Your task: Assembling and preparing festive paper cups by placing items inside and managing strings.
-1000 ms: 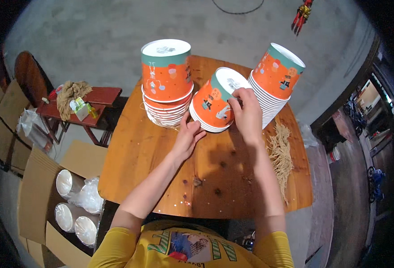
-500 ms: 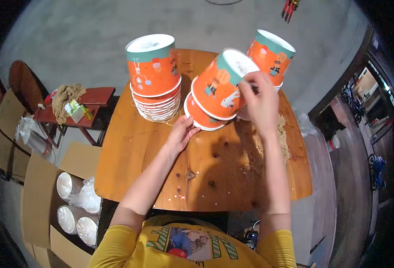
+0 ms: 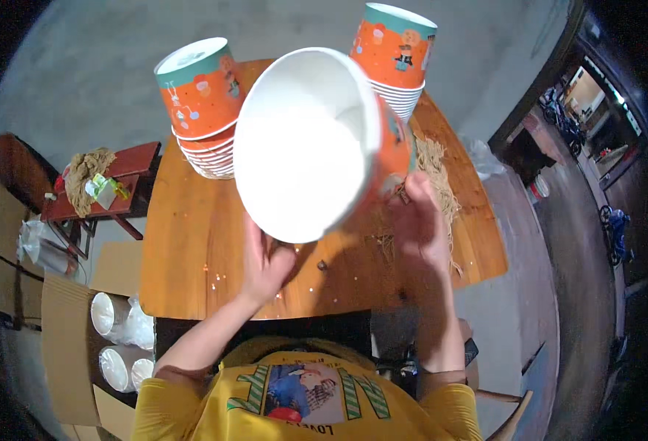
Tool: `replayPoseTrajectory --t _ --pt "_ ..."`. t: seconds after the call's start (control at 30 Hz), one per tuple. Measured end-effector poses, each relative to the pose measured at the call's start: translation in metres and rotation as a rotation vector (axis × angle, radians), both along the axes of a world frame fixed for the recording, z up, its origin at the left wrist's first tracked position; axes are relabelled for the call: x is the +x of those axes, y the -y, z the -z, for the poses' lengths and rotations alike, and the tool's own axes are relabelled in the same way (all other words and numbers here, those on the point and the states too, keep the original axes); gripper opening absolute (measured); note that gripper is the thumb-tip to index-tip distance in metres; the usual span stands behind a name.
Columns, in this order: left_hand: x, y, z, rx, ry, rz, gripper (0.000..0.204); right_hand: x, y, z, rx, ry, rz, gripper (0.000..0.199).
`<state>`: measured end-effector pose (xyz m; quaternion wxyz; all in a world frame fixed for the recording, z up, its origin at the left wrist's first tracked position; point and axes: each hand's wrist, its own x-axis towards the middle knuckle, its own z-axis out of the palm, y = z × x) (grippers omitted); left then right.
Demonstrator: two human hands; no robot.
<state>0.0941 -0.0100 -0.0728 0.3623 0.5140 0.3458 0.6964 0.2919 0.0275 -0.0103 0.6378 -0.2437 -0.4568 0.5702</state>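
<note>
Above the table, both hands — fingers closed — grip one paper bowl.

One tilted paper bowl, white inside, is up between two hands, left and right. Two stacks of orange bowls stand on the one wooden table: one stack near its far left corner, one at its far right edge. One heap of noodles lies along the right edge. One red stool stands off the left edge. Three sleeves of cups show in one carton beside the near left corner.
</note>
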Motion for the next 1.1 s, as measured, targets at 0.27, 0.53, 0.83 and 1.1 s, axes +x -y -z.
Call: replayPoseTrajectory --t 0.27,0.53,0.83,1.1 --pt "-0.025 0.002 0.002 0.514 -0.445 -0.549 0.079 -0.004 0.002 0.084 -0.359 0.200 -0.094 0.025" --pt "-0.044 0.015 -0.015 0.353 -0.839 -0.583 0.035 0.001 -0.006 0.121 -0.077 0.523 -0.388 0.027" --pt "-0.051 0.017 -0.019 0.216 -1.004 -0.463 0.027 0.074 -0.044 0.087 0.150 0.814 0.313 0.021" --pt "-0.051 0.018 -0.021 0.223 -1.044 -0.430 0.028 0.102 -0.067 0.055 0.509 1.567 0.427 0.010"
